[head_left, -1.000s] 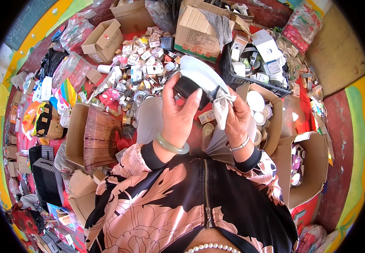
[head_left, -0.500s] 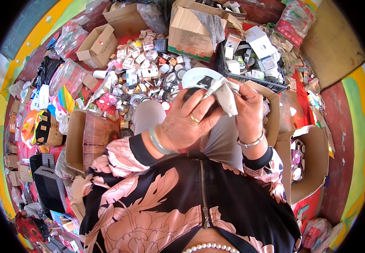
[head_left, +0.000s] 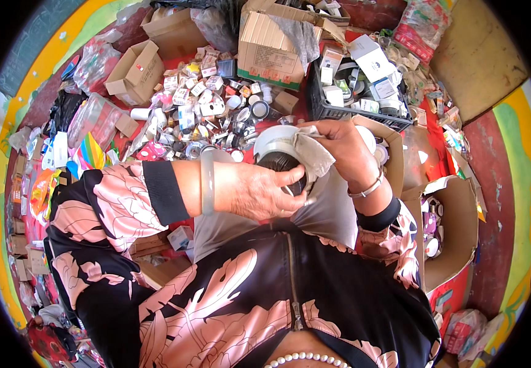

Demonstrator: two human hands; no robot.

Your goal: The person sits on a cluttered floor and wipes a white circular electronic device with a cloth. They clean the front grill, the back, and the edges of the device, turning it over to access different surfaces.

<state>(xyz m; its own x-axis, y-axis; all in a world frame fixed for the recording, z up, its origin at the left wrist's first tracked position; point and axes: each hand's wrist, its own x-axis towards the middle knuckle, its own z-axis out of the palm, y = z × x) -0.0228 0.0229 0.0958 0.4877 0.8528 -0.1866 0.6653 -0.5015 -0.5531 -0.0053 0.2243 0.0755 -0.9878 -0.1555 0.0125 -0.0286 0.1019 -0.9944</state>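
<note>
Above my lap is a round downlight [head_left: 276,161] with a wide white rim and a black ribbed body. My left hand [head_left: 250,191] is closed around the body from below, fingers curled against the ribs. At the rim's right side, my right hand [head_left: 350,153] pinches a pale grey cloth [head_left: 316,158], which drapes over the edge of the rim. Part of the downlight is covered by the cloth and by my left fingers.
A heap of small boxes and round fittings [head_left: 207,110] spreads beyond my knees. Further right stands a black crate [head_left: 364,113] full of boxes and lamps. Open cartons [head_left: 456,264] flank me on the right; another carton [head_left: 135,73] lies at the far left.
My left forearm has swung out to the left, now reaching across nearly level. The downlight has turned, showing its black ribbed body more. The cloth has shifted slightly left and down.
</note>
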